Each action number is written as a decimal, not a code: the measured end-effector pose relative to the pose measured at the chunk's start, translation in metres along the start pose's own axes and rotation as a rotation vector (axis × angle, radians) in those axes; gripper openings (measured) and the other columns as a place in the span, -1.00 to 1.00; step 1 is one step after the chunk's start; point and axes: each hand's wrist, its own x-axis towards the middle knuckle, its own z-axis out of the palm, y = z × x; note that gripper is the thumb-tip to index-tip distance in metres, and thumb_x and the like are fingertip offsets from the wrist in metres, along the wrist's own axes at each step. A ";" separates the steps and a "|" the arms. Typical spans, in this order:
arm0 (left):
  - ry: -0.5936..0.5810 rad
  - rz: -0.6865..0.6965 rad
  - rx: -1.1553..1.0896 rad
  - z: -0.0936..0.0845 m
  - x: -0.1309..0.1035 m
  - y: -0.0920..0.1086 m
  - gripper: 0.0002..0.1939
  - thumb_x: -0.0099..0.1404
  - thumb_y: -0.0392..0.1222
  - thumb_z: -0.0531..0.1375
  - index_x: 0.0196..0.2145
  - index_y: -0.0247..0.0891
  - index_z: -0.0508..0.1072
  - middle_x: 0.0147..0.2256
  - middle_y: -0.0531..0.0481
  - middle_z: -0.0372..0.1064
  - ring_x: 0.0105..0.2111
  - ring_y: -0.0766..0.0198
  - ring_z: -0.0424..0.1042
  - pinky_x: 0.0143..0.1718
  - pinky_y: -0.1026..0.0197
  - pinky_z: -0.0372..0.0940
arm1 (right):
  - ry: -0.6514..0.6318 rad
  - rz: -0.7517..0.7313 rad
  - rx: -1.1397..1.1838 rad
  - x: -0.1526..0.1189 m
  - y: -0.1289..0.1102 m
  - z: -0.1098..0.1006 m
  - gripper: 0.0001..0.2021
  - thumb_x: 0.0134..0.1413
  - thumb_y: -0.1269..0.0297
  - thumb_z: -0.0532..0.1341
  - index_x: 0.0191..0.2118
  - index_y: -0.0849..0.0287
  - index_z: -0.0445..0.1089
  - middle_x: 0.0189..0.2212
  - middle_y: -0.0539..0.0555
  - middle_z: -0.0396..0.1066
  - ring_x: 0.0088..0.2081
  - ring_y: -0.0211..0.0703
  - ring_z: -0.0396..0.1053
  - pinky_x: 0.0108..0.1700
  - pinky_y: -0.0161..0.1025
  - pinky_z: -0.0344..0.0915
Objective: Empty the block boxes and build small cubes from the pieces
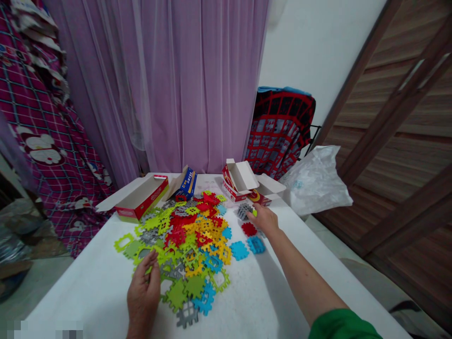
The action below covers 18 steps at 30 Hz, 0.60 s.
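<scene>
A spread heap of flat, notched plastic pieces in green, yellow, red, blue and grey (197,226) covers the middle of the white table. At the heap's near left edge is my left hand (144,287), fingers bent close together beside green pieces; whether it holds a piece is hidden. My right hand (263,219) reaches to the right of the heap, its fingertips at a small grey block of pieces (244,211) with a bit of green by the fingers. Just below it lie a red piece (249,229), a blue piece (239,250) and some stacked blue pieces (256,245).
Behind the heap stand an open red box (141,200), a blue box (186,183), a red and white box (235,188) and another open box (263,193). A white plastic bag (314,181) sits beyond the table's right edge (332,245).
</scene>
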 end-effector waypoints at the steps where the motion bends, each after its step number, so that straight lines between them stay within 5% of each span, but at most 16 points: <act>1: 0.001 -0.003 -0.001 0.000 0.000 0.000 -0.47 0.14 0.20 0.11 -0.07 -0.18 0.47 -0.08 -0.11 0.52 -0.15 0.12 0.52 -0.16 0.16 0.44 | 0.006 0.003 0.006 -0.001 0.002 0.000 -0.56 0.19 0.02 0.11 0.10 0.11 0.34 -0.01 0.18 0.47 0.00 -0.01 0.41 -0.07 -0.18 0.27; 18: -0.037 -0.025 -0.007 -0.001 0.002 -0.008 -0.44 0.15 0.22 0.11 -0.02 -0.18 0.43 -0.03 -0.12 0.50 -0.08 0.08 0.50 -0.10 0.09 0.42 | 0.010 -0.028 0.017 0.013 -0.013 0.000 -0.62 0.12 0.11 0.18 0.01 0.15 0.40 -0.03 0.20 0.47 0.01 0.01 0.38 -0.06 -0.17 0.26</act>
